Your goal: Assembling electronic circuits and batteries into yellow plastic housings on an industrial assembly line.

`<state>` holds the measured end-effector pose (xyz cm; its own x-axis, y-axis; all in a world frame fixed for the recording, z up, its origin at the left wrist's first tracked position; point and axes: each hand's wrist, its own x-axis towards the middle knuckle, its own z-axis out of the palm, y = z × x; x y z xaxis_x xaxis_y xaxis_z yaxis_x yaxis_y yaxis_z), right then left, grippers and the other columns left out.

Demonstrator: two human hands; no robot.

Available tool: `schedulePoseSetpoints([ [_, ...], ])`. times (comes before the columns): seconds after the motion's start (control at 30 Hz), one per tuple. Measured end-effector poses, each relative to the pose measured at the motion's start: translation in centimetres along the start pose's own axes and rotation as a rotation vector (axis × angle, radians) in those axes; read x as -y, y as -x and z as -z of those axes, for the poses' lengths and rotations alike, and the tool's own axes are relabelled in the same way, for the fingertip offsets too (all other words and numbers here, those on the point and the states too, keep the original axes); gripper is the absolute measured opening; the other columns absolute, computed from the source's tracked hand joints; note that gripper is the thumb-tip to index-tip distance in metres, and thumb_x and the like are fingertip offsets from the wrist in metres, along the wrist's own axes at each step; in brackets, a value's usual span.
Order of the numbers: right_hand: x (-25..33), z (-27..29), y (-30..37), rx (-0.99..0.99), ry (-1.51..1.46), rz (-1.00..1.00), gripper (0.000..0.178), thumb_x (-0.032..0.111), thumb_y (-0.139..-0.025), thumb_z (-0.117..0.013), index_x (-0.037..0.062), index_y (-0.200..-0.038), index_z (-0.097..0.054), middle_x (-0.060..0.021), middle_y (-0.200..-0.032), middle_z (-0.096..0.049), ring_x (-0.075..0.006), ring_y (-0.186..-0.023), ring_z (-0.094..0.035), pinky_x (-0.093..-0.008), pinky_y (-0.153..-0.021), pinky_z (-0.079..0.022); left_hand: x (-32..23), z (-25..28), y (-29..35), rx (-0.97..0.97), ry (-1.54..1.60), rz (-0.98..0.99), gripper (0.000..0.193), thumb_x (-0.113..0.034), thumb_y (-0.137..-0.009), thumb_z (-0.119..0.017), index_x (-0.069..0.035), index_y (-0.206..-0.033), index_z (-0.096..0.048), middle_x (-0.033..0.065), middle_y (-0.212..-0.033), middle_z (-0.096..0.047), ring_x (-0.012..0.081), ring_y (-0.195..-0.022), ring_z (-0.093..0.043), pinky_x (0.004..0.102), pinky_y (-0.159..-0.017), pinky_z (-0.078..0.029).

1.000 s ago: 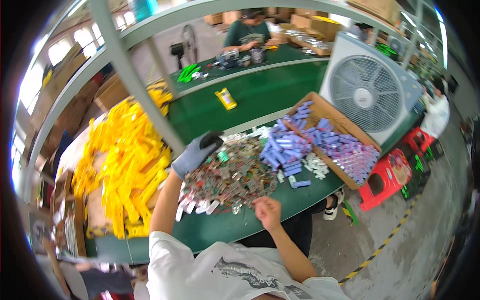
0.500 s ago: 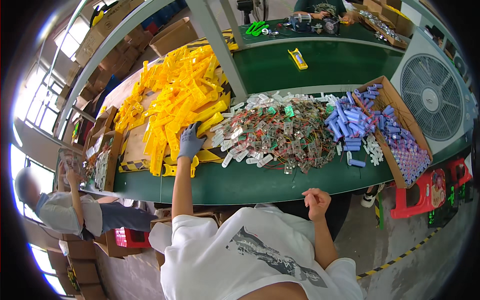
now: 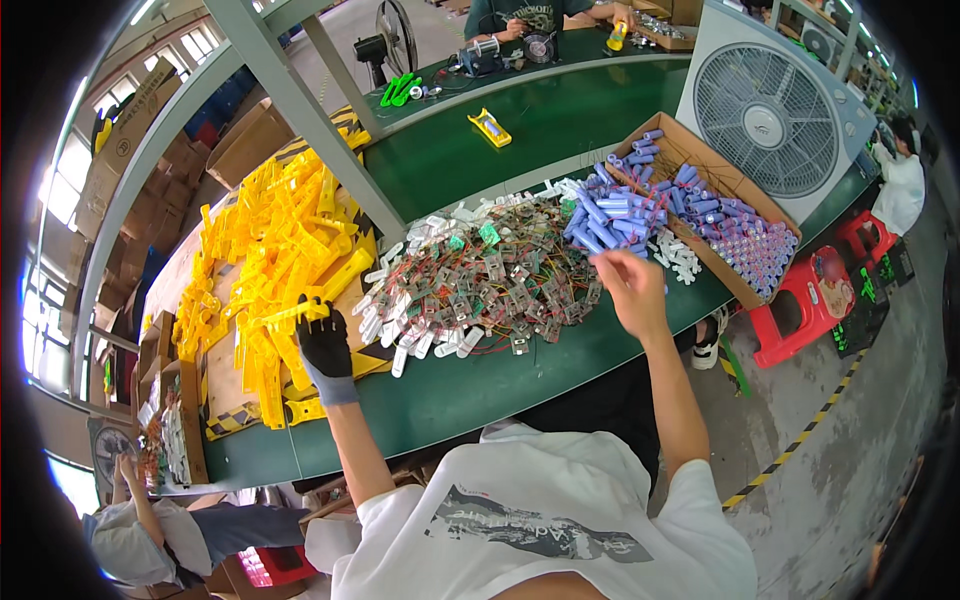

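My left hand [image 3: 327, 345], in a grey glove with a dark palm, is turned up at the right edge of a heap of yellow plastic casings [image 3: 265, 235]. Its fingers are curled around one yellow casing [image 3: 292, 314]. My bare right hand [image 3: 636, 292] hangs over the near side of the purple cylindrical batteries [image 3: 612, 218]. Its fingertips are pinched together, and whatever lies between them is hidden. Between my hands spreads a pile of small circuit boards with red wires [image 3: 500, 275], bordered by white plastic pieces [image 3: 405, 335].
A cardboard box of batteries [image 3: 735, 282] stands at the right, before a box fan [image 3: 768, 120]. One yellow casing [image 3: 490, 128] lies on the green bench [image 3: 560, 115] beyond a metal post [image 3: 310, 120]. A co-worker [image 3: 530, 20] sits across; another person [image 3: 165, 530] is at the left.
My left hand has turned over and lifted a yellow casing from the heap. My right hand has moved forward to the batteries. The whole view has swung to the right.
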<state>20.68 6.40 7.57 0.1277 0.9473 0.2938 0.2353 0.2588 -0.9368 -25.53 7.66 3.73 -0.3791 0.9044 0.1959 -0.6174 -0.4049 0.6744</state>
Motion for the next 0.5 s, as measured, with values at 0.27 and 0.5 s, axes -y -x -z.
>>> schedulePoseSetpoints([
  [0.27,-3.1,-4.7,-16.4,0.134,0.714,0.322,0.021,0.006,-0.079,-0.061,0.0040,-0.098,-0.068,-0.0138,-0.091,-0.069,-0.0289,-0.082,-0.066,-0.0393,-0.073,-0.051,7.0,-5.5,8.2,-0.033,0.139,0.169,0.033,-0.026,-0.095,-0.053,-0.009,-0.123,-0.050,0.0054,-0.106,-0.060,0.0217,-0.096,-0.060,0.0377,-0.083,-0.051],
  [0.5,-9.8,-8.3,-22.0,0.582,1.130,0.173,0.016,0.004,-0.066,-0.067,0.0064,-0.082,-0.072,-0.0183,-0.087,-0.069,-0.0337,-0.084,-0.068,-0.0431,-0.072,-0.055,9.2,-5.0,12.9,-0.122,0.144,0.237,0.026,-0.006,-0.088,-0.058,-0.008,-0.113,-0.051,0.0056,-0.100,-0.059,0.0218,-0.093,-0.061,0.0405,-0.085,-0.051],
])
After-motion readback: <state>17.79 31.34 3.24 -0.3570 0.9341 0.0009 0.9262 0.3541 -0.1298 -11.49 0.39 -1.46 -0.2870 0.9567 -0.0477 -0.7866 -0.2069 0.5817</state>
